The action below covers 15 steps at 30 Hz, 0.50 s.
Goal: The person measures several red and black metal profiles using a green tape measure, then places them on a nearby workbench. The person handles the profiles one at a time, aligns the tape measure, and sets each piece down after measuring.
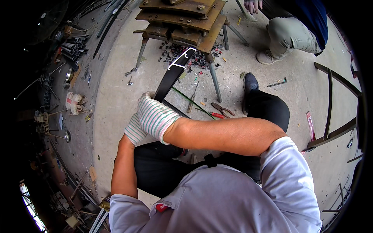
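Observation:
My right hand (156, 117), in a white glove with green and pink stripes, is closed round a long black metal profile (168, 83). The profile slants up and away from me, and its cut end shows a bare silvery, hollow outline just below a brown steel stand (182, 21). My left hand (135, 129), gloved alike, is tucked against the right one from below left. Its fingers are hidden behind the right hand. A second dark bar (175, 108) shows beside the right hand, partly covered by it, and a thin green strip (190, 99) runs past it.
Dark scraps (202, 62) litter the concrete under the stand. A screwdriver (192, 101), pliers (222, 109) and a red-handled tool (217, 115) lie nearby. Another person's leg (289, 37) is at far right. A dark metal frame (330, 105) lies right; profile offcuts (75, 46) lie left.

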### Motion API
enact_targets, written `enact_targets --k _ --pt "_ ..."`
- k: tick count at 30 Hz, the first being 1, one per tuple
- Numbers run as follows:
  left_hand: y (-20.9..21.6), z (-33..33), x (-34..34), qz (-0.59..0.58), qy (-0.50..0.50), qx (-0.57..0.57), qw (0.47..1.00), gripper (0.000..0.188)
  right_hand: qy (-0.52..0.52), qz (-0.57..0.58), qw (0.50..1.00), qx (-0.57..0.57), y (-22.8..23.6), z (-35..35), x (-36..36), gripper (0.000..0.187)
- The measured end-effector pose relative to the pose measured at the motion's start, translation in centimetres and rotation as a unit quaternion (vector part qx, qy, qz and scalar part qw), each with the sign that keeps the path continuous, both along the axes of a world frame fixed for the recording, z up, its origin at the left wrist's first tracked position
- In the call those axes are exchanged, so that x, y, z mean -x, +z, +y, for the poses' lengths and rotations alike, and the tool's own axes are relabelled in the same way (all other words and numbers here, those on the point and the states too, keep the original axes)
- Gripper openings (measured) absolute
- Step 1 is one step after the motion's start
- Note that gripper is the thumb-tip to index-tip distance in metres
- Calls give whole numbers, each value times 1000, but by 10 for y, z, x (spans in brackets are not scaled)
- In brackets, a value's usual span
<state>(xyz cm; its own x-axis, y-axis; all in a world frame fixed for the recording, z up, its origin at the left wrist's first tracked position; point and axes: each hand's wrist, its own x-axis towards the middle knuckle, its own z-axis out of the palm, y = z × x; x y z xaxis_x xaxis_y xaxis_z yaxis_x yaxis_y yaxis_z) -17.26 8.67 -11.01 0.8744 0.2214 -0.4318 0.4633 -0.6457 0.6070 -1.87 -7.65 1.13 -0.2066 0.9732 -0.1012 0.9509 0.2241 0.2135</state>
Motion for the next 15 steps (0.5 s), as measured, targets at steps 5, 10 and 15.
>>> enact_targets --k 5,10,15 --pt "5 -4 -5 -37 6 9 999 44 -5 5 1000 2 3 0 0 34" --pt "17 -7 -24 -148 -64 -111 981 43 -18 12 984 -175 -19 4 -2 32" --pt "22 -5 -25 -249 184 181 934 41 -18 322 889 -324 6 -28 -16 15"
